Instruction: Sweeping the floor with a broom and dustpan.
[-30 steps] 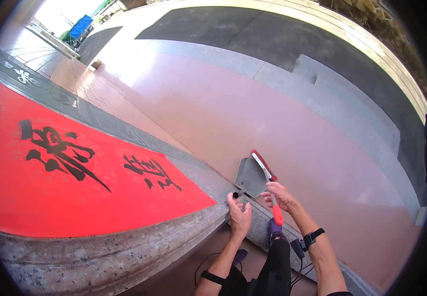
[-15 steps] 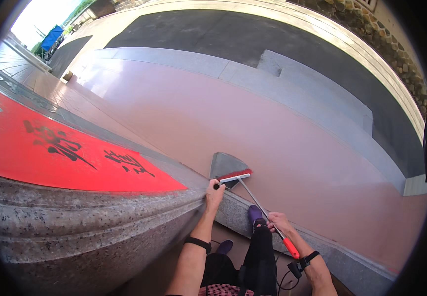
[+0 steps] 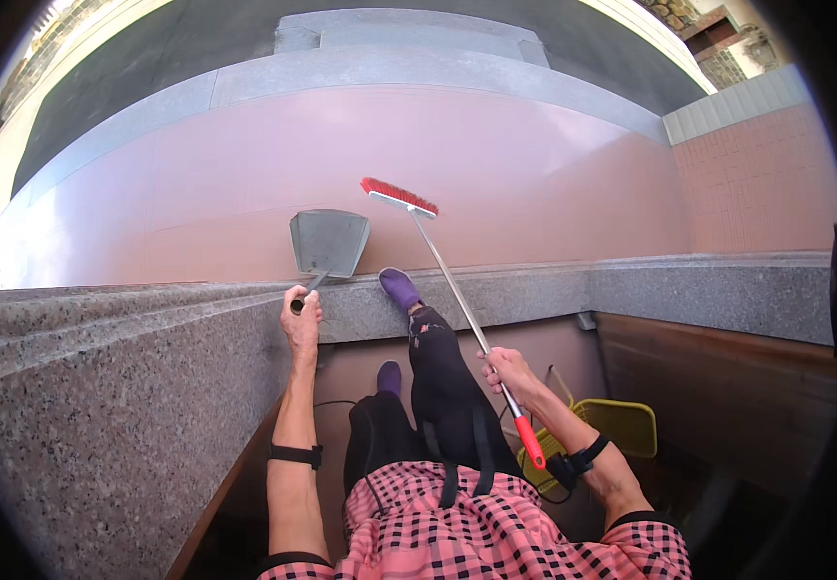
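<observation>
My left hand [image 3: 302, 326] had its fingers closed around one grey dustpan [image 3: 330, 240], held beyond the granite sill [image 3: 534, 291], probably to steady the pan. On the sill's near side, my right hand [image 3: 509, 370] gripped one broom [image 3: 458, 294] along its metal shaft, presumably to guide the red-bristled head [image 3: 401, 196] beyond the sill. Of two purple shoes [image 3: 399, 288], one seemed on the sill, one on its near side.

The broom [image 3: 446, 274] has red bristles [image 3: 395, 190] on a white head [image 3: 401, 202]; its pole [image 3: 472, 324] shines silver down to a red grip [image 3: 530, 445]. The dustpan [image 3: 330, 242], close to the pinkish floor [image 3: 525, 193]'s near edge, looks plain grey to me. Purple shoes [image 3: 399, 288], black trousers [image 3: 447, 387], pink-and-black checked shirt [image 3: 496, 536]; the stone ledge [image 3: 534, 290] is speckled grey.
</observation>
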Available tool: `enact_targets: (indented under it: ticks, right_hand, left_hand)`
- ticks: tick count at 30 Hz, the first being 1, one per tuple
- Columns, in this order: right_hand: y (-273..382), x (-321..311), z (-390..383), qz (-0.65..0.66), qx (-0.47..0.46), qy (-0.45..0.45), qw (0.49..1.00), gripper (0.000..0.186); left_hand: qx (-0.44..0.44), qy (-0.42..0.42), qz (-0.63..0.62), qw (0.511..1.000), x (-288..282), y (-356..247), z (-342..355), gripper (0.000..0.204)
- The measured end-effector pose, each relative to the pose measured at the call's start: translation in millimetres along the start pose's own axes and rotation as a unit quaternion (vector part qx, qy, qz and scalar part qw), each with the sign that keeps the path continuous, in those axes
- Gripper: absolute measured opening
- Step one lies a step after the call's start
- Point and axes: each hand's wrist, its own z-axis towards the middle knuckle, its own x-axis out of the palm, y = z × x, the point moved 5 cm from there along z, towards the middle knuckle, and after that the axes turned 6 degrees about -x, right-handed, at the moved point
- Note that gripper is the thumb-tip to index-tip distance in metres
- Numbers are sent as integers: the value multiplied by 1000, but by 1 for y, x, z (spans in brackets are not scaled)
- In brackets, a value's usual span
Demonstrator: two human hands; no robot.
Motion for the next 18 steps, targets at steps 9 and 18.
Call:
enact_targets:
  ticks: [9,18]
  right_hand:
    - [-94,-29,-50,124,-6,-130,984,13]
    - [-108,-44,-34,99,-7,-180,979,17]
  left_hand:
    - [14,79,7,997,-19,-12,-92,11]
    - [19,123,99,987,-44,5,-174,16]
